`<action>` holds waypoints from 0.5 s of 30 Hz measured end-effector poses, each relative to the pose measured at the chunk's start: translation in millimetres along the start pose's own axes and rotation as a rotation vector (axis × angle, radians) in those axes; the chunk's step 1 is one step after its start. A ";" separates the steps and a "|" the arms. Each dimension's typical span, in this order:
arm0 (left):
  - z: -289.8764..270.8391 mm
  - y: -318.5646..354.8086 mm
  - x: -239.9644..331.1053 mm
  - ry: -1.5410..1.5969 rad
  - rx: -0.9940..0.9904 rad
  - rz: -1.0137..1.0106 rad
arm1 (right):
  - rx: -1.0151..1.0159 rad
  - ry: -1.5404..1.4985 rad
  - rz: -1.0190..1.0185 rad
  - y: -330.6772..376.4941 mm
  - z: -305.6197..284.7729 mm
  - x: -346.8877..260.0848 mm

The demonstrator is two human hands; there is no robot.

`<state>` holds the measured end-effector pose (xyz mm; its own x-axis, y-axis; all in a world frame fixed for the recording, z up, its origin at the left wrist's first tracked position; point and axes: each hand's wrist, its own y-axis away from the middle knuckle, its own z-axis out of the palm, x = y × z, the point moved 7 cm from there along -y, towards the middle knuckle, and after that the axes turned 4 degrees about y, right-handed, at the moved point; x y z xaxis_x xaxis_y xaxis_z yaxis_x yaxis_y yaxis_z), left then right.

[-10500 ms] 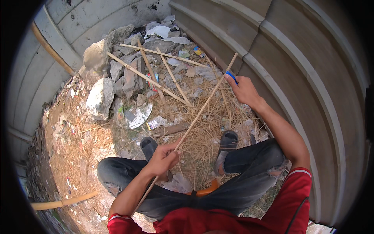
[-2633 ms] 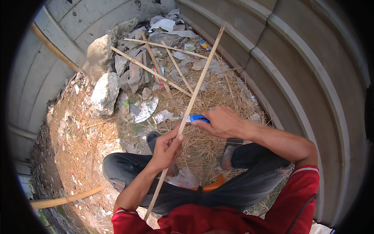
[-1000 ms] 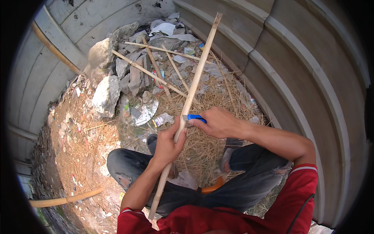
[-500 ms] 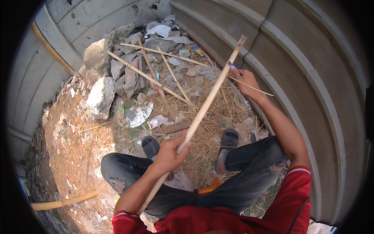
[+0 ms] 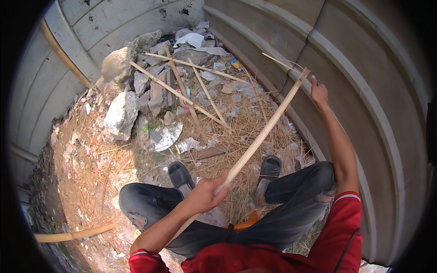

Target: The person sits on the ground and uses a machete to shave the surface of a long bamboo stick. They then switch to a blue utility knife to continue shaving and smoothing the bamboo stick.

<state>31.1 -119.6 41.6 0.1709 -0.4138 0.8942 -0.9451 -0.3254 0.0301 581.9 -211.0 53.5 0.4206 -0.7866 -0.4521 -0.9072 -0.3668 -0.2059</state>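
Observation:
A long pale wooden pole (image 5: 266,132) slants from my lap up to the right, its far end browned and rough. My left hand (image 5: 207,194) is wrapped round its lower part, above my left thigh. Just beside the far tip, my right hand (image 5: 319,94) is closed with the thumb up; what it holds is hidden behind its fingers. From the pole's tip a thin pale strip (image 5: 280,62) points up and left, with a fine curled shaving near it. Whether the strip is attached to the pole I cannot tell.
Several thin sticks (image 5: 180,94) lie crossed over broken concrete chunks (image 5: 122,113) and litter ahead. A corrugated metal wall (image 5: 364,91) rises close on the right. Dry straw covers ground around my sandals (image 5: 180,174). A thicker pole (image 5: 77,235) lies at lower left.
My right hand has moved up and right along the pole to its tip. The pole has swung rightward. The thin strip, formerly across my right wrist, now points up and left beyond the tip.

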 end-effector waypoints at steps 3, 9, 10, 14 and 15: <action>-10.0 -1.6 1.0 0.027 0.044 -0.029 | 0.026 -0.017 -0.009 30.4 3.9 7.4; -38.5 -10.7 3.3 0.126 0.236 0.017 | -0.116 -0.068 -0.199 63.2 9.8 -51.9; -46.1 -10.5 5.4 0.143 0.276 0.024 | -0.138 -0.079 -0.241 68.4 11.5 -64.1; -108.7 -11.7 44.9 0.242 0.483 0.009 | -0.225 -0.251 -0.322 95.1 10.7 -104.3; -128.8 -9.5 61.4 0.207 0.568 0.075 | -0.228 -0.308 -0.352 102.9 4.5 -118.9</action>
<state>14.7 -32.5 153.8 -0.0023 -0.2976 0.9547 -0.6460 -0.7283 -0.2286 438.4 -153.0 82.2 0.6483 -0.4257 -0.6313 -0.6726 -0.7087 -0.2129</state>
